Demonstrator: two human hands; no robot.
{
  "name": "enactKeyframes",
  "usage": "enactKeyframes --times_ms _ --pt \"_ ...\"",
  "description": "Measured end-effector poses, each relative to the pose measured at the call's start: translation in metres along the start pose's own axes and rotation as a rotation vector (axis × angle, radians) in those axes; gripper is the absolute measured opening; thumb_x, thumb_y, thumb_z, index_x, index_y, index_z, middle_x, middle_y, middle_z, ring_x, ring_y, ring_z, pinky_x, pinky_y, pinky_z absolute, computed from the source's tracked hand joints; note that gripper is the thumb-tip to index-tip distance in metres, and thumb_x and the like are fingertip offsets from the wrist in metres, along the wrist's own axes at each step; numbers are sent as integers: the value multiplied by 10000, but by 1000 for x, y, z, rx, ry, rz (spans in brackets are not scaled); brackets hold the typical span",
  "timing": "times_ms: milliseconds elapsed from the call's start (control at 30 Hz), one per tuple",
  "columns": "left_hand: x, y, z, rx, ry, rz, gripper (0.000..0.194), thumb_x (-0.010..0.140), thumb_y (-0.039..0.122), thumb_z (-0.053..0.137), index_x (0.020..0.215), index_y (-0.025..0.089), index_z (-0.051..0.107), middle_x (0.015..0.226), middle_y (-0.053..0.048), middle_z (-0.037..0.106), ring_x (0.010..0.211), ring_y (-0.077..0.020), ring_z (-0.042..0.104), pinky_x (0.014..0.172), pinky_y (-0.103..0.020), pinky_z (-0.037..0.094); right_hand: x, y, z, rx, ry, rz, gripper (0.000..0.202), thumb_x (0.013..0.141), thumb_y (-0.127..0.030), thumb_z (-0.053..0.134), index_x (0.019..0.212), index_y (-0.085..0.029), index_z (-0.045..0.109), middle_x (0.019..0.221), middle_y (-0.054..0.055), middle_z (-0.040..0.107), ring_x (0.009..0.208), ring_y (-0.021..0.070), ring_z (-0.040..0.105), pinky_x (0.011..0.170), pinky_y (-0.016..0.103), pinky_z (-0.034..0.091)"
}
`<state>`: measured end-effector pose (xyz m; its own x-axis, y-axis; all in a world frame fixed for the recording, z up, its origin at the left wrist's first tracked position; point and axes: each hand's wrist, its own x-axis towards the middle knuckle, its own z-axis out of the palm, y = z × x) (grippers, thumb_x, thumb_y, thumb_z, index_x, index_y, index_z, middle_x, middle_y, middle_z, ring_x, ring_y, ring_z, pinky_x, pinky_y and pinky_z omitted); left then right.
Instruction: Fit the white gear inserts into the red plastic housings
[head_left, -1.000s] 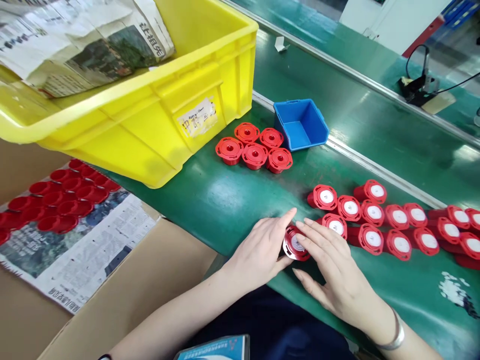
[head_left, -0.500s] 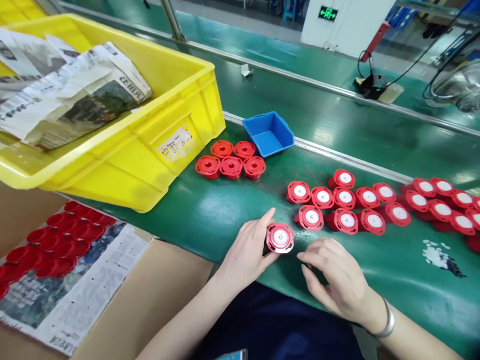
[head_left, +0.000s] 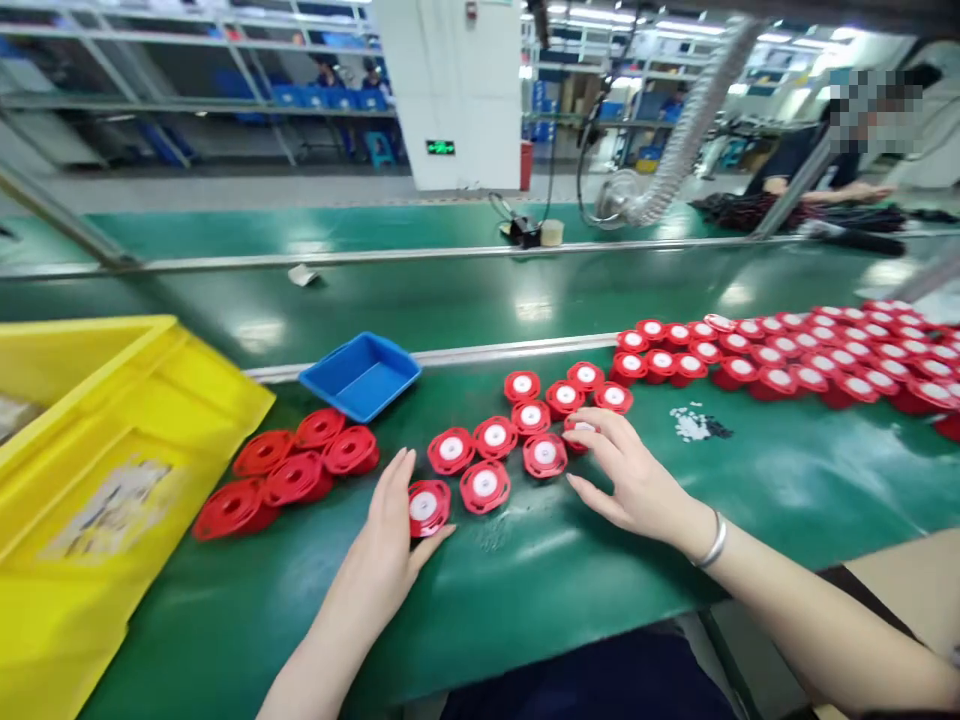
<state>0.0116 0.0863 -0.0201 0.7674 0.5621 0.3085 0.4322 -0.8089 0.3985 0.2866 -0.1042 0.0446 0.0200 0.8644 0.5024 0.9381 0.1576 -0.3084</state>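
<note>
My left hand (head_left: 390, 535) is closed around the side of a red round part with a white centre (head_left: 428, 507), its thumb below and fingers at the left. My right hand (head_left: 626, 470) reaches over a similar red part (head_left: 576, 432), fingertips on its top and right side, partly hiding it. Several more red parts with white discs, such as one (head_left: 485, 485) between my hands, stand on the green table (head_left: 480, 610). At the left, several red parts without white discs (head_left: 298, 477) stand together.
A blue tray (head_left: 364, 375) lies behind the red parts. The yellow crate (head_left: 112, 500) fills the left side. Small white and black pieces (head_left: 697, 424) lie at the right, before many rows of red parts (head_left: 840, 350). A person (head_left: 817, 165) works at the far right.
The view has swung up and to the right. The red part in my left hand now stands beside the others. My right hand has moved from near it to a part further right.
</note>
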Motion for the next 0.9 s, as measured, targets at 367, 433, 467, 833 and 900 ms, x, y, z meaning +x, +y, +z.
enactKeyframes --times_ms 367,433,467,833,900 --pt "43 22 -10 140 -161 139 848 903 565 593 1595 331 162 1682 -143 150 1459 -402 390 1076 -566 500 13 83 -8 -154 -76 210 456 1023 -312 487 1463 -198 464 1533 147 451 1420 322 377 1159 584 354" --pt "48 25 -9 185 -166 204 862 893 581 594 1598 334 162 1680 -149 152 1458 -421 383 1068 -587 499 23 93 -4 -159 -123 197 448 1020 -320 499 1453 -208 498 1534 131 464 1392 337 400 1130 588 381" --pt "51 25 -8 200 -155 244 864 890 585 594 1598 335 166 1678 -153 160 1464 -431 369 1065 -600 495 28 96 -1 -160 -139 188 450 1019 -336 510 1450 -208 511 1531 128 471 1375 343 412 1117 585 395" --pt "68 23 9 183 1 515 809 907 512 539 1608 330 177 1438 -164 510 1393 -469 418 1006 -668 509 31 84 4 -228 -209 135 465 1027 -484 498 1386 -205 594 1301 114 573 1182 291 440 1080 456 437" --pt "68 22 9 188 17 532 794 905 526 531 1599 312 211 1424 -166 520 1369 -471 438 992 -655 518 24 80 2 -203 -187 133 432 1033 -447 496 1359 -185 607 1272 123 576 1175 292 430 1074 469 445"
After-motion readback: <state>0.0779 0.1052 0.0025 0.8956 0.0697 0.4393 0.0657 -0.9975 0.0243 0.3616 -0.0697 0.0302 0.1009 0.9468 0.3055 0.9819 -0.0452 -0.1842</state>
